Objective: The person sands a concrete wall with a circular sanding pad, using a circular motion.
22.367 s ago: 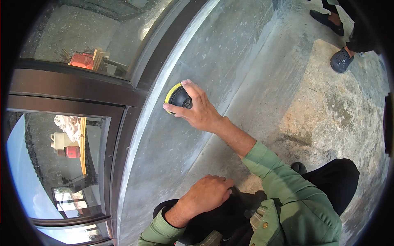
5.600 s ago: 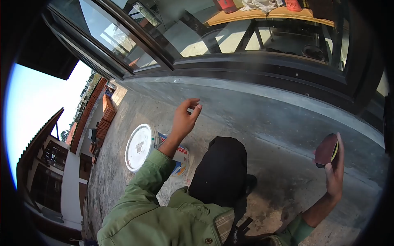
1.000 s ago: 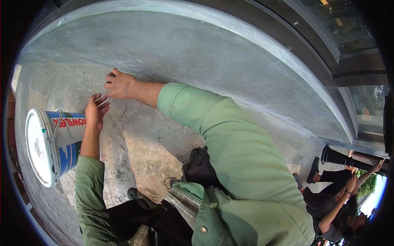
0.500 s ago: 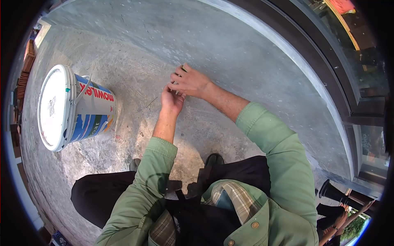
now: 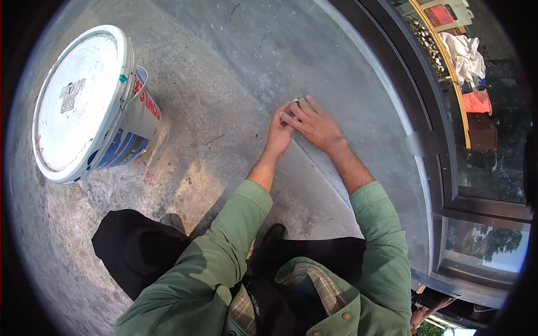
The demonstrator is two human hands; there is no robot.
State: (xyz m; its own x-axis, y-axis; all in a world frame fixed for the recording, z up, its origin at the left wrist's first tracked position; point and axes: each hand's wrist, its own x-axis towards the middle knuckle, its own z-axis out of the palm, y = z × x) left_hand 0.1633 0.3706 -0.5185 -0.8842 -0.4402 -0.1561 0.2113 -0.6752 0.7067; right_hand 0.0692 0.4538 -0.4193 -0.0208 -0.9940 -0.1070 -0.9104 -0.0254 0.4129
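Both hands meet in front of me, close to the foot of the grey wall. My left hand (image 5: 278, 133) is palm-up with its fingers curled, and a small dark thing, partly hidden, appears between the hands. Over it lies my right hand (image 5: 317, 125), back upward, its bent fingers against the left fingertips. What the fingers hold is too small and covered to name. To the left stands a white paint bucket (image 5: 124, 131) with blue and red print, its white lid (image 5: 84, 120) on and its wire handle lowered at the side.
The grey wall (image 5: 336, 73) rises from the concrete floor (image 5: 190, 134) to a dark window frame (image 5: 431, 129) on the right. Behind the glass are a white cloth (image 5: 464, 56) and a red item. Another person's arm (image 5: 428, 315) shows at lower right.
My view has shifted, so the hands appear farther right and the bucket nearer and higher. The right fingers have closed in over the left hand.
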